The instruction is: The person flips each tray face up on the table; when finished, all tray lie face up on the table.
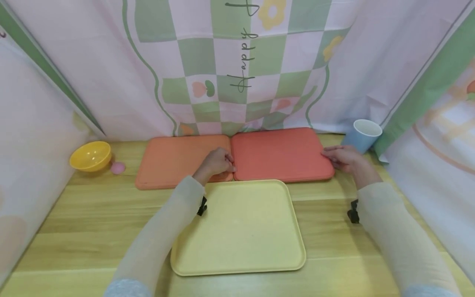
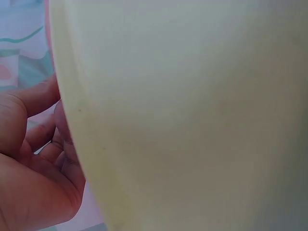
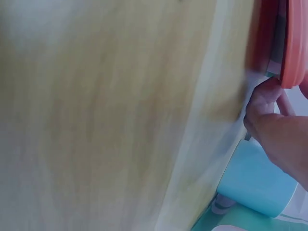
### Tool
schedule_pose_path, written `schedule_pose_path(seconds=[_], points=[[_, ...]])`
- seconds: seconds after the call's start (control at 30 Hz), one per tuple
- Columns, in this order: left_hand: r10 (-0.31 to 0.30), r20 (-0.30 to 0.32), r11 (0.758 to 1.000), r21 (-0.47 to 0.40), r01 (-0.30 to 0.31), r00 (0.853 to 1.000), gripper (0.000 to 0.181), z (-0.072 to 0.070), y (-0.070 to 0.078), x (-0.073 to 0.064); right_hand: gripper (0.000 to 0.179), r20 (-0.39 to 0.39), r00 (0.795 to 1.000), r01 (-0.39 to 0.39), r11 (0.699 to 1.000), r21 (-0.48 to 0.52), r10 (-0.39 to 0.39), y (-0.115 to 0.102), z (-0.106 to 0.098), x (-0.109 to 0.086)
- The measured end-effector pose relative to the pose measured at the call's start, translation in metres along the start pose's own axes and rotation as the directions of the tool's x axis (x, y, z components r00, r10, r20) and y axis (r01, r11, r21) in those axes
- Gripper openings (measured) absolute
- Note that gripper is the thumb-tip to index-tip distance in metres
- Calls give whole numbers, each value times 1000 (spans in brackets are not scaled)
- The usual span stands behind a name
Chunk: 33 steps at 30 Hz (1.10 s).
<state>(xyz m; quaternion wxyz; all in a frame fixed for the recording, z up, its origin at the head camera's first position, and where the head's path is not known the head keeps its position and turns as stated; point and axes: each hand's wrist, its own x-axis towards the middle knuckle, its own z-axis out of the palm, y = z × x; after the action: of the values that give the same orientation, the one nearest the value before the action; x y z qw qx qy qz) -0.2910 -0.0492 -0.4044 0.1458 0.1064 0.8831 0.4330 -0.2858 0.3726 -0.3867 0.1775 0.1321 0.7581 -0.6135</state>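
Observation:
A flat red tray (image 1: 278, 154) with rounded corners lies between my two hands at the back of the table. My left hand (image 1: 218, 161) pinches its left edge, fingers curled, where it meets an orange tray (image 1: 178, 159). At the opposite edge, my right hand (image 1: 343, 159) grips the red tray between thumb and fingers. The right wrist view shows fingers under the red rim (image 3: 292, 43), which stands above the wooden surface. A pale yellow tray (image 1: 241, 227) lies in front; in the left wrist view its rim partly hides the left fingers (image 2: 43, 96).
Just beyond the right hand stands a blue cup (image 1: 360, 138). At the far left are a yellow bowl (image 1: 90, 156) and a small pink object (image 1: 118, 168). A checked curtain (image 1: 230, 62) hangs behind the wooden table (image 1: 92, 231), with cloth on both sides.

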Motion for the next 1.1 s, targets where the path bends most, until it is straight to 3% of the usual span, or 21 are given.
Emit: schedule_pose_path(seconds=[0.17,0.33,0.37,0.5,0.67,0.83,1.1], points=[[-2,2,1000,8,2,1000,24,-1,1,-1,68,7,1000,-15,996,88,14,-4,-2,0],[-6,-9,1000,20,6,1000,26,-2,3,-3,14,64,997,-48,956,289,31,-14,-3,-3],[-6,-11,1000,23,6,1000,26,-3,4,-3,12,77,997,-53,947,316,30,-17,-4,-4],[-9,-9,1000,14,9,1000,25,-3,2,-2,30,115,993,-49,925,376,6,-27,-6,-8],[-11,-12,1000,8,11,1000,21,-2,1,-2,30,137,990,-26,900,435,-38,-37,-8,-13],[-9,-20,1000,2,10,1000,19,-2,1,-2,29,154,988,-54,869,491,-25,-44,-9,-19],[68,-55,997,-24,-69,996,20,-12,7,-3,29,185,976,-15,811,584,-116,-61,-4,-33]])
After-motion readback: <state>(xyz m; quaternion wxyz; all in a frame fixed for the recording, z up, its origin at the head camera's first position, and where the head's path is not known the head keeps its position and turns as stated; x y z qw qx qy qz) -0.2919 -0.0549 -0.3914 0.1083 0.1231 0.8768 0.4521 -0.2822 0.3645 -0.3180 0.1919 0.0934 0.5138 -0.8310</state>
